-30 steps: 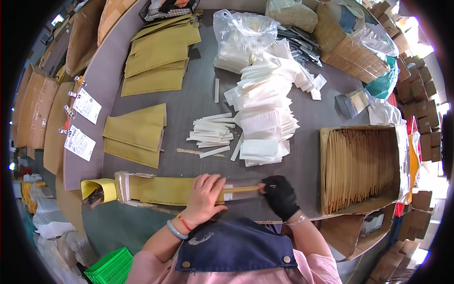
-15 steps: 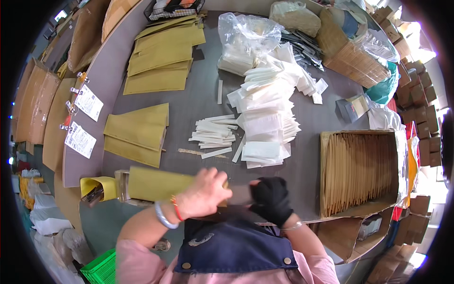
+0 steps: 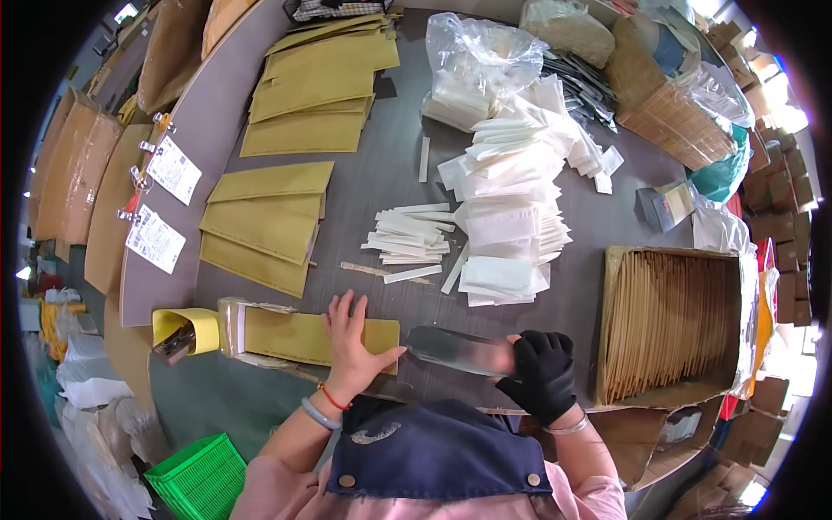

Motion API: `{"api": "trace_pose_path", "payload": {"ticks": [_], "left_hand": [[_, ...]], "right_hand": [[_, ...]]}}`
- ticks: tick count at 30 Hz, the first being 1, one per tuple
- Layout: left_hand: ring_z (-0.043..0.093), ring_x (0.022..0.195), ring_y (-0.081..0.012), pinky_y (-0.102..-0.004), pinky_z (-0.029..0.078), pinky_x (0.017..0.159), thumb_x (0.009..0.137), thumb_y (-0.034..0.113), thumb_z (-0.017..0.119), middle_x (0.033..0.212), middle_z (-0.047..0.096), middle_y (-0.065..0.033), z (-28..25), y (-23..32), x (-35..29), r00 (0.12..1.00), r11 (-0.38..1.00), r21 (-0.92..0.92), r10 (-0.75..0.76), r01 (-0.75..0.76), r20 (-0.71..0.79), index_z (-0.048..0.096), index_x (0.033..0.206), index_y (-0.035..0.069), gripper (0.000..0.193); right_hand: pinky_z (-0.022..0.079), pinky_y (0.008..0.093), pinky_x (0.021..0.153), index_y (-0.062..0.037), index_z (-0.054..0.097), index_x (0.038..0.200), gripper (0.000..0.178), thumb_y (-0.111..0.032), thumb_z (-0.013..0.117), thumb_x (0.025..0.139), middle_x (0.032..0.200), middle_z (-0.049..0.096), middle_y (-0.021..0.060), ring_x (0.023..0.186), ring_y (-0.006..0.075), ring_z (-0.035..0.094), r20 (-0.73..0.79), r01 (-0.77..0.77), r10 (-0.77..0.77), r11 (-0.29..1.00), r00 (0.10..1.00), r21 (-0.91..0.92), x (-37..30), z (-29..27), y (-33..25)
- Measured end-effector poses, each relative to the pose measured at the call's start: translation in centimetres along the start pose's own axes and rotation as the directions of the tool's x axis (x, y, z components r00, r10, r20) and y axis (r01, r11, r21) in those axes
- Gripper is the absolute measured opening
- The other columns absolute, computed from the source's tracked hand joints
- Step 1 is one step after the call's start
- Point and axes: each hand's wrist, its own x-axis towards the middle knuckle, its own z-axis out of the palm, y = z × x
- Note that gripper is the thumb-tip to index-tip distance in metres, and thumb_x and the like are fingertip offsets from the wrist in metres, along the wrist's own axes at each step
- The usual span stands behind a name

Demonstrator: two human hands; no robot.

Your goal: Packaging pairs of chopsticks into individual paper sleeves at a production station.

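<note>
A long mustard-brown paper envelope point(image 3: 282, 335) lies along the table's near edge, its left end in a cardboard-and-tape holder point(image 3: 232, 328). My left hand point(image 3: 348, 336), bare, rests on the right part of the envelope with fingers spread. My right hand point(image 3: 542, 373), in a black fingerless glove, grips the right end of a flat, narrow grey packet point(image 3: 446, 349) that looks plastic-wrapped. That packet points left toward the envelope's right end, with a small gap between them. Its end by my fingers is pinkish and blurred, so its contents cannot be made out.
More brown envelopes point(image 3: 260, 212) lie fanned at left and back left. White packets point(image 3: 507, 221) and white strips point(image 3: 407, 238) fill the middle. At right stands a carton point(image 3: 607, 334) packed with envelopes. A yellow container point(image 3: 208, 331) sits at left, a green crate point(image 3: 204, 477) below.
My left hand has gone from curled at the envelope's right end to spread on top of it. My right hand has moved right, the grey packet now showing clearly. The view has shifted slightly.
</note>
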Motion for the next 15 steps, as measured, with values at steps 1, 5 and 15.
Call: {"api": "trace_pose_path", "payload": {"ticks": [1,5,15], "left_hand": [[0.026,0.142,-0.0443,-0.0606,0.016,0.115,0.061,0.037,0.091,0.151,0.034,-0.0218,-0.2,-0.1,0.1,1.0,1.0,-0.002,-0.015,0.015,0.026,0.044,0.141,0.0,0.1],[0.024,0.143,-0.0443,-0.0612,0.016,0.115,0.062,0.036,0.091,0.152,0.034,-0.0222,-0.2,0.0,0.3,0.999,0.999,-0.014,-0.039,0.039,0.038,0.044,0.14,-0.001,0.098],[0.057,0.095,-0.0318,-0.0424,0.046,0.085,0.077,0.012,0.077,0.1,0.06,-0.0099,0.4,2.1,7.9,0.956,0.962,-0.003,0.271,-0.273,-0.114,0.067,0.102,0.006,0.028]], "right_hand": [[0.04,0.0442,0.091,-0.0099,0.062,0.11,0.063,-0.034,0.087,0.057,0.101,0.062,0.0081,0.096,0.0301,0.059,0.003,0.004,-0.004,1.0,1.0,-0.001,0.0,0.1,0.2],[0.038,0.0464,0.093,-0.0097,0.061,0.113,0.065,-0.043,0.083,0.062,0.105,0.06,0.0093,0.099,0.0301,0.057,0.07,0.084,-0.089,0.995,0.994,0.06,0.3,2.0,0.2],[0.043,0.0431,0.091,-0.0109,0.066,0.112,0.049,-0.028,0.084,0.069,0.109,0.065,0.0104,0.104,0.0304,0.059,-0.263,0.06,-0.025,0.99,0.965,0.125,1.9,4.1,0.5]]}}
